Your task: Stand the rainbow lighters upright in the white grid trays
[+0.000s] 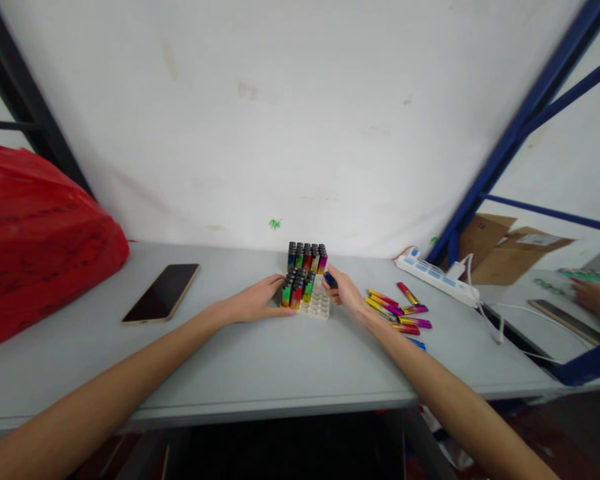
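Observation:
A white tray (321,305) with round holes sits on the table in front of me. Upright lighters (307,257) with black tops and shiny coloured bodies fill its back rows, and more lighters (296,292) stand in its front left part. My left hand (254,300) holds the tray's left side, thumb at the front corner and fingers farther back. Over the tray's right side, my right hand (346,293) pinches a dark blue lighter (331,280). Just right of that hand lies a loose pile of red, yellow, purple and blue lighters (403,311).
A phone (163,293) lies to the left, near a red plastic bag (45,247). On the right are a white power strip (436,279), a cardboard box (505,250) and a blue metal frame (495,157). Another person's hand (597,300) shows at the far right.

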`<state>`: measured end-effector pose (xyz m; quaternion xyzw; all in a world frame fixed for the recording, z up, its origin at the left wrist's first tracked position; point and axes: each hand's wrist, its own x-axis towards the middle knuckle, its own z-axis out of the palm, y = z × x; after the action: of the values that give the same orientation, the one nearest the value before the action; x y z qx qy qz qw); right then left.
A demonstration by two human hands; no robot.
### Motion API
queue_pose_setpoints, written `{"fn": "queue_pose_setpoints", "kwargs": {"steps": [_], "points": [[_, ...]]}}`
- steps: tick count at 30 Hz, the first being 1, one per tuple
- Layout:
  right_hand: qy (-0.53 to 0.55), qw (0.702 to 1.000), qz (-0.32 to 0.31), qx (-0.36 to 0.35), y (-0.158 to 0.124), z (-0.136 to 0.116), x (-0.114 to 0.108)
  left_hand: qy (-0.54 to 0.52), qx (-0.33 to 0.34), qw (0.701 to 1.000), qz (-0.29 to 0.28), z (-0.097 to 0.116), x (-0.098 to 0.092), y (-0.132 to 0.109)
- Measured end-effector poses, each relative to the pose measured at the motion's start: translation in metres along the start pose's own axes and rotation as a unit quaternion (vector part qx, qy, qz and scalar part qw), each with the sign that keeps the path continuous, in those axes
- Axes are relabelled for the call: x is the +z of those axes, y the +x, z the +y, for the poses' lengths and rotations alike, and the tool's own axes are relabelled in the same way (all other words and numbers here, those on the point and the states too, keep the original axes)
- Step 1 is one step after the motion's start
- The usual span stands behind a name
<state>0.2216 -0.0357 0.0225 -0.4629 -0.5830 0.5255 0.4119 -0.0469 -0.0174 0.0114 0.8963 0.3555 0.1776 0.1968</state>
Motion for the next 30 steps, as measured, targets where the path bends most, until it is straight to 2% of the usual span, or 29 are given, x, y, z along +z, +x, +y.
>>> {"fn": "queue_pose_setpoints", "kwargs": {"steps": [5, 15, 20, 23, 26, 28, 30], "points": [[-0.001, 1.000, -0.020, -0.009, -0.001, -0.005, -0.005, -0.002, 0.008, 1.000, 0.003, -0.001, 0.001, 0.000], [0.019, 0.999, 0.009, -0.031, -0.001, -0.006, -0.008, -0.004, 0.011, 1.000, 0.013, -0.001, 0.001, 0.000], [-0.006, 0.993, -0.014, -0.115, -0.006, -0.016, -0.018, -0.007, 0.005, 1.000, 0.012, -0.001, 0.001, 0.000], [-0.149, 0.970, -0.024, -0.192, -0.013, -0.021, -0.023, -0.010, 0.007, 1.000, 0.016, -0.002, 0.002, -0.001], [-0.309, 0.910, -0.014, -0.274, -0.018, -0.023, -0.022, -0.011, 0.013, 1.000, 0.021, -0.002, 0.002, -0.001], [-0.364, 0.881, 0.002, -0.302, -0.018, -0.022, -0.019, -0.009, 0.014, 1.000, 0.022, -0.001, 0.002, -0.002], [-0.373, 0.877, 0.021, -0.301, -0.018, -0.020, -0.015, -0.009, 0.015, 1.000, 0.022, 0.000, 0.002, -0.002]]}}
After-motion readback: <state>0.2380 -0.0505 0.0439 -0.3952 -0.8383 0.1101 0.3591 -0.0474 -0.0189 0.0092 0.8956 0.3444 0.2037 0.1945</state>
